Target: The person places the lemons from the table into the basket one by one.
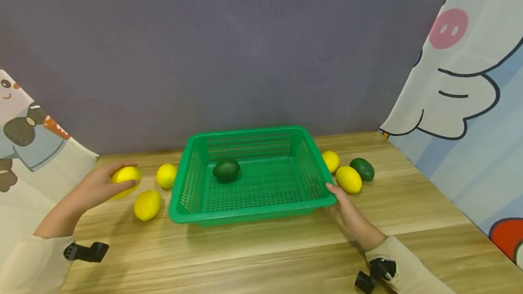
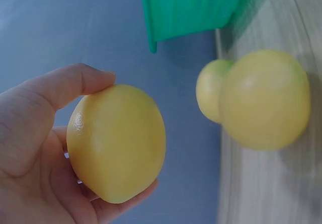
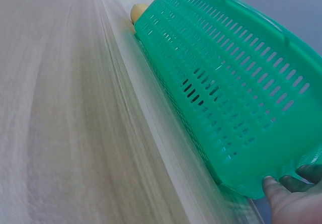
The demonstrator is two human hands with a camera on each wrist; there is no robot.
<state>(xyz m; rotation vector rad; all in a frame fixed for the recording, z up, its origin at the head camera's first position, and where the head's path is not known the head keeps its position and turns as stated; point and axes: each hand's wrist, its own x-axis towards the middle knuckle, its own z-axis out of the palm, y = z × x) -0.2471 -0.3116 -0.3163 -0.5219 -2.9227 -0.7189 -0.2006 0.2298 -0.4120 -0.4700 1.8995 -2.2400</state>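
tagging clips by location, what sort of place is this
Probably a staged indoor tabletop set, not a real kitchen: a wooden table boxed in by a plain grey backdrop and cartoon-print cloths, with a green basket and lemons laid out.

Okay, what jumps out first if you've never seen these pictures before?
The bright green basket in the middle of the wooden table, with a dark avocado inside. The left hand grips a yellow lemon left of it, and the right hand holds the basket's near right corner.
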